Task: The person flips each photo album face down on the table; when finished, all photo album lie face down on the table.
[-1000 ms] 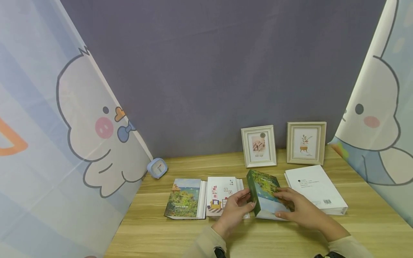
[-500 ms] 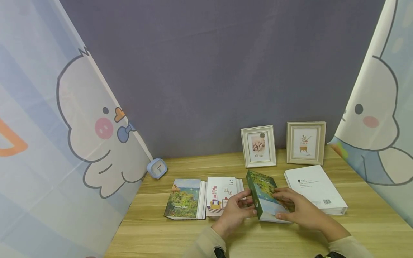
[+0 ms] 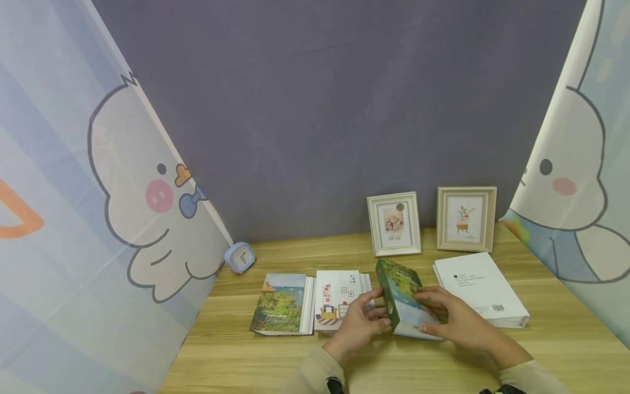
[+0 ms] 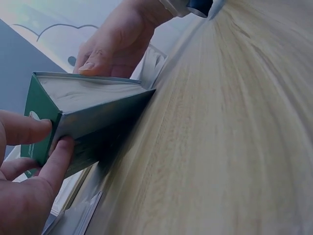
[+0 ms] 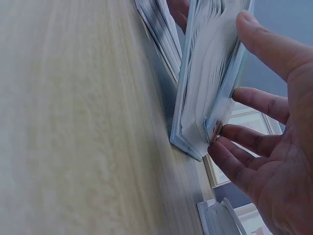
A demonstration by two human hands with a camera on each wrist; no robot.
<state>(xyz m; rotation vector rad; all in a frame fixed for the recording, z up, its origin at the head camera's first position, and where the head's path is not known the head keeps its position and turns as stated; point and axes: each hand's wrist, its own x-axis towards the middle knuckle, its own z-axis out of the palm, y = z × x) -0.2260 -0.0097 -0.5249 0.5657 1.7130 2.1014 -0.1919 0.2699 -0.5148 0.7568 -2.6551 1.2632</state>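
A green photo album [image 3: 408, 301] with a painted landscape cover stands tilted on the table, its spine side raised and its opening edge low on the right. My left hand [image 3: 358, 323] holds the spine side; in the left wrist view, the thumb lies on the green spine [image 4: 41, 115] and a finger bears under the back cover. My right hand [image 3: 455, 320] touches the front cover with fingertips and thumb, fingers only slightly bent, as the right wrist view shows beside the page edges [image 5: 208, 63]. A white album [image 3: 339, 290] with a room drawing lies left of it.
Another landscape photo album [image 3: 280, 303] lies farther left. On the right is a thick white book [image 3: 482, 287], barcode up. Two picture frames, a left one [image 3: 395, 223] and a right one [image 3: 466, 219], stand behind. A blue clock [image 3: 239, 257] sits at the back left.
The album's lower end has shifted slightly to the right and its spine shows a little more. Both hands keep nearly the same places on it.
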